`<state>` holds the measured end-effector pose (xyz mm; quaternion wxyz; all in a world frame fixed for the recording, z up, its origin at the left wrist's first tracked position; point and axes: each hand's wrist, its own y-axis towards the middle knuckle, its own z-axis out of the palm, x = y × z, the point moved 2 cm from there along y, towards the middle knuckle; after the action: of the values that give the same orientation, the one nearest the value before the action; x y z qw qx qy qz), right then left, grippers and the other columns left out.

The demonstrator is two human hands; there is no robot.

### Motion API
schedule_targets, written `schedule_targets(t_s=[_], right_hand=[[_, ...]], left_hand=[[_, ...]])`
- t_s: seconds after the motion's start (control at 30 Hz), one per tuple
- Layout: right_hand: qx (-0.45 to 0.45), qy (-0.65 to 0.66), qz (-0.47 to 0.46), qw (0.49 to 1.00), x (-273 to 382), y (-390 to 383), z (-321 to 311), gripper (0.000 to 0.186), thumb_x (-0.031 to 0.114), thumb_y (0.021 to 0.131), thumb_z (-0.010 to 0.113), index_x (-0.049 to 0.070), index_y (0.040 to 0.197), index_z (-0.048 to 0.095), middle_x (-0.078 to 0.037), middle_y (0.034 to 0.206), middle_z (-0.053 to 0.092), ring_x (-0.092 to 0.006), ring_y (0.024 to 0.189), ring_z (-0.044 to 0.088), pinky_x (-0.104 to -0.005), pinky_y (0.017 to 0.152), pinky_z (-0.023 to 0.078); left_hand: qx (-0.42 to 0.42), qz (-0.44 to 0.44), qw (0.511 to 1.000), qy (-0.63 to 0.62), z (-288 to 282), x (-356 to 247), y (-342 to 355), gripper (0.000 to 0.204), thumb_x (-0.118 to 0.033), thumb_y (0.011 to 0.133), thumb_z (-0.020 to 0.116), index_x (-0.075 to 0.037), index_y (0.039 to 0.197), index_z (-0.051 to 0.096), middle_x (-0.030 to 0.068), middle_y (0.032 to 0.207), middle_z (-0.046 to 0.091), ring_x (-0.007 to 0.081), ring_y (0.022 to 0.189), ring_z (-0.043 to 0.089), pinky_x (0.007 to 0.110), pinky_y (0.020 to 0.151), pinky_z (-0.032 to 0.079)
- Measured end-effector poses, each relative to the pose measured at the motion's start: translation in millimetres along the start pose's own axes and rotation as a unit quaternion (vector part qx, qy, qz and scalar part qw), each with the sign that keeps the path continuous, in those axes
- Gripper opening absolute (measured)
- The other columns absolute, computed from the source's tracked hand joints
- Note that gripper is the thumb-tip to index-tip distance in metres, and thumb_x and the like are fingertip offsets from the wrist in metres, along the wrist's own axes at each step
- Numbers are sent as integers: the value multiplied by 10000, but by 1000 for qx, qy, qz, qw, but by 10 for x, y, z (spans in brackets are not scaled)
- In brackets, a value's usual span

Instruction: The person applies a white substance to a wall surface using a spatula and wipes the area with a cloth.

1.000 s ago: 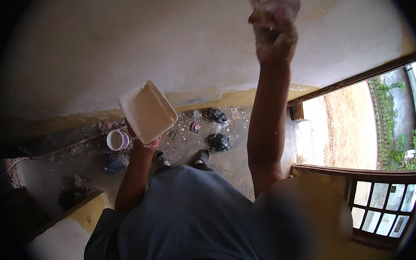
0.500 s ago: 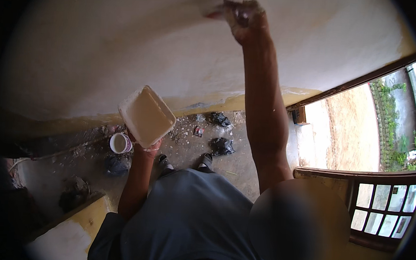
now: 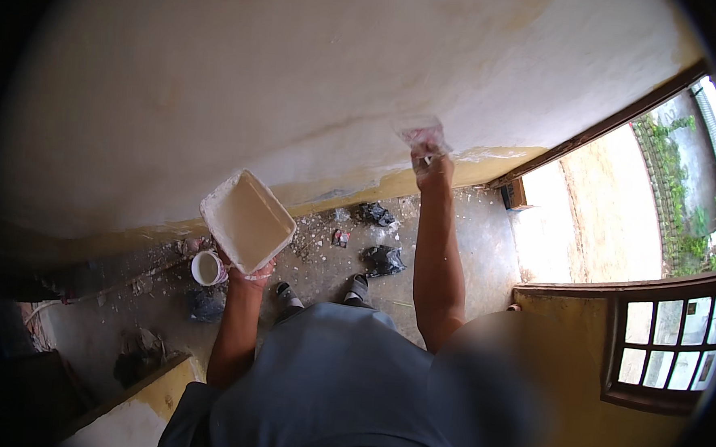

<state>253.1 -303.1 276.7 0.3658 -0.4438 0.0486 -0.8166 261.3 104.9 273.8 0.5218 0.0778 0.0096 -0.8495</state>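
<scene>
My left hand [image 3: 251,270] grips a rectangular white tray [image 3: 211,205] of smooth cream-coloured paste from below, at the middle left. Higher and to the right, my right hand [image 3: 432,164] is closed on a pale, smeared flat tool [image 3: 418,129] like a scraper, blurred and held at the lower part of the whitened wall [image 3: 220,71]; whether its blade touches the surface I cannot tell. A band of bare yellowish plaster [image 3: 401,180] runs along the wall's foot.
A white bucket [image 3: 208,267] and two black plastic bags [image 3: 383,261] lie among scattered debris on the concrete floor [image 3: 482,246] around my sandalled feet. At right are a doorway onto bright ground and a barred window [image 3: 667,345]. A low ledge stands at lower left.
My right hand and the tool have swept down the wall from the top of the picture to near its lower band. The tray in my left hand sits slightly lower in view.
</scene>
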Motion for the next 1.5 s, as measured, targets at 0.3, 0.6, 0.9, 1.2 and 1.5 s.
schedule_targets(t_s=[0.3,0.6,0.9,1.2,1.5], right_hand=[[104,-88,-4,991,199,381,584,147,95,925,518,-19,1019,523,-206,1056,615,-317,942,621,-459,902,559],[292,76,-178,937,2419,-615,2279,138,84,832,684,74,848,548,-95,930,480,-272,804,590,-508,896,589],[199,-179,-191,944,1050,-605,767,270,243,930,556,-18,901,618,-120,768,645,-197,562,591,-298,451,469],[23,-112,173,978,-792,339,-134,249,33,978,508,36,1228,507,-151,1111,615,-383,921,658,-466,859,587],[113,-89,92,985,-57,-287,653,253,38,937,527,-16,1184,509,-204,1127,597,-346,892,650,-426,840,569]], left_hand=[[-84,8,996,29,-141,30,-17,643,-449,897,640,-132,1428,464,125,1413,531,335,1266,545,549,999,509],[-39,-43,997,51,-44,167,164,668,-472,896,631,-146,1447,440,117,1419,528,326,1274,541,541,1016,497],[-31,-40,998,25,-154,81,105,823,-481,800,748,-165,1477,401,110,1468,483,339,1312,509,557,1058,465],[-56,-50,997,12,-165,31,-63,735,-459,867,688,-162,1476,403,105,1460,495,333,1299,524,558,1046,474],[-52,-17,998,21,-14,21,38,712,-452,887,668,-154,1477,401,106,1454,501,331,1289,534,557,1039,482]])
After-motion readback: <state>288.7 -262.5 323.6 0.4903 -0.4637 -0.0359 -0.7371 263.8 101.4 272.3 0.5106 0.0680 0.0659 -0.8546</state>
